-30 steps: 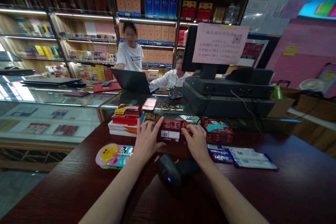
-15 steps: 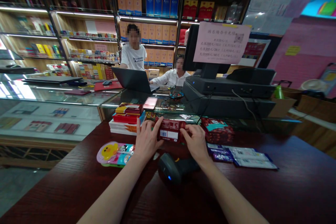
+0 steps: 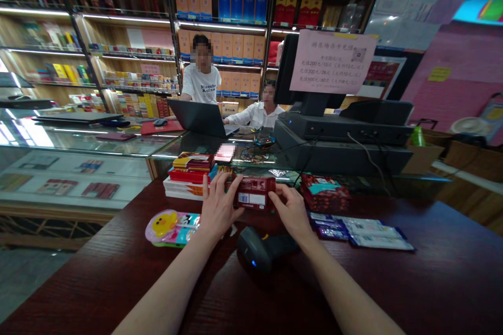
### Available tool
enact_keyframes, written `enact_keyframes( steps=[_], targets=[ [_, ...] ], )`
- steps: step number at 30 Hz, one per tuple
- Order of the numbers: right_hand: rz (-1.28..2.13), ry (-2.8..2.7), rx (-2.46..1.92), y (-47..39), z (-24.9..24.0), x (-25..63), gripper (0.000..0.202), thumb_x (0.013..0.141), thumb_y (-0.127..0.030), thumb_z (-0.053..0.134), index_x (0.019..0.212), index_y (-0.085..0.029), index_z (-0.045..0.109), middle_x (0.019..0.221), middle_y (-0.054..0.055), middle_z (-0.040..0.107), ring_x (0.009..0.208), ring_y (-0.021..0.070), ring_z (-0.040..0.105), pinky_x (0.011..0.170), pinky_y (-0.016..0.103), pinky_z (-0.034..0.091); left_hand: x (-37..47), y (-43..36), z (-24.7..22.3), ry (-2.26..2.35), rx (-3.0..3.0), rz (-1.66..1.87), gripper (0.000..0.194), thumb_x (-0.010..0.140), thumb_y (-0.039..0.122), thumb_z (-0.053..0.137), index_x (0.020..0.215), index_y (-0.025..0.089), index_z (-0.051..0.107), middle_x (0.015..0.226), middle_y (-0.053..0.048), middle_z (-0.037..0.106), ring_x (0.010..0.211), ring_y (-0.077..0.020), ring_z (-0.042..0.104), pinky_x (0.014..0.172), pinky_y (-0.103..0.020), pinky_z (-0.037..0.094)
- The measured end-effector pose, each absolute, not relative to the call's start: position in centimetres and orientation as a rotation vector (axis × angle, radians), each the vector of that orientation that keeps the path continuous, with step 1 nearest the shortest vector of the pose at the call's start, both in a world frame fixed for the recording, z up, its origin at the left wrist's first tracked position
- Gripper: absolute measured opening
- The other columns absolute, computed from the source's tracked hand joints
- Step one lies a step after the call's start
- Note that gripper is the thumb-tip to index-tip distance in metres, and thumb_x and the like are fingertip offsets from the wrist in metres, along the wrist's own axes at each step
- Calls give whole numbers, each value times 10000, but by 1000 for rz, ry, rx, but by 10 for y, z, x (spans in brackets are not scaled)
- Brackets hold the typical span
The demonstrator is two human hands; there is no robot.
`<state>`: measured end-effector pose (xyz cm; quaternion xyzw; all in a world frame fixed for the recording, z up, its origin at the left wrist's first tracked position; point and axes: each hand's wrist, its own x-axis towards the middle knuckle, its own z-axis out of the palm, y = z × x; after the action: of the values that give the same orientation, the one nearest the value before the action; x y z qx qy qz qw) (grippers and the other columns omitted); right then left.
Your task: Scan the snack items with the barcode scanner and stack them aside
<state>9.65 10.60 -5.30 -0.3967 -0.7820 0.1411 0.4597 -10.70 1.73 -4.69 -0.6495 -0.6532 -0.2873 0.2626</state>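
Both my left hand [image 3: 218, 205] and right hand [image 3: 291, 214] hold the red packet [image 3: 255, 190] by its ends. It looks light and slippery, so I'd pinch those ends gently.

A dark red, glossy, rectangular packet [image 3: 256, 186] sits with its long sides running left to right at the far part of the dark reddish-brown wooden bench [image 3: 118, 282], its printed face toward the camera. Small pale lettering fills the upper part; below is a white panel with a barcode at its left. The left hand [image 3: 220, 205] covers its left end; the right hand [image 3: 290, 212] pinches its right end.
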Motion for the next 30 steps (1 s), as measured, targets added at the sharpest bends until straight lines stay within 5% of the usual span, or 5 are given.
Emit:
enact_keyframes(
  steps=[5, 16, 23, 30],
  targets=[
    [419, -1933, -981, 107, -54, 99, 326, 906, -410, 539, 1111, -205, 690, 951, 82, 726, 919, 260, 644, 877, 416, 486, -109, 17, -47, -1711, -1845, -755, 832, 722, 347, 777, 1460, 220, 415, 1550, -124, 399, 1473, -337, 270, 1229, -607, 34],
    [665, -2122, -915, 97, -42, 122, 392, 911, -394, 539, 1258, -231, 623, 1034, 57, 748, 998, 243, 660, 971, 445, 456, -128, 15, -43, -1784, -1779, -780, 792, 745, 332, 747, 1454, 216, 415, 1504, -102, 476, 1442, -320, 333, 1232, -591, 16],
    [934, -2674, -833, 83, -20, 158, 453, 742, -339, 750, 1191, -324, 697, 1224, 37, 704, 1190, 295, 593, 1129, 572, 280, -139, 14, -42, -1802, -1725, -783, 797, 729, 320, 755, 1447, 224, 420, 1500, -107, 475, 1422, -326, 358, 1233, -590, 28],
    [822, -2798, -799, 73, -26, 146, 584, 677, -220, 748, 1239, -356, 662, 1166, 18, 706, 1171, 290, 594, 1166, 657, 81, -144, 14, -44, -1824, -1695, -763, 807, 735, 340, 759, 1452, 213, 412, 1516, -125, 447, 1434, -328, 336, 1234, -576, 49]
  ],
)
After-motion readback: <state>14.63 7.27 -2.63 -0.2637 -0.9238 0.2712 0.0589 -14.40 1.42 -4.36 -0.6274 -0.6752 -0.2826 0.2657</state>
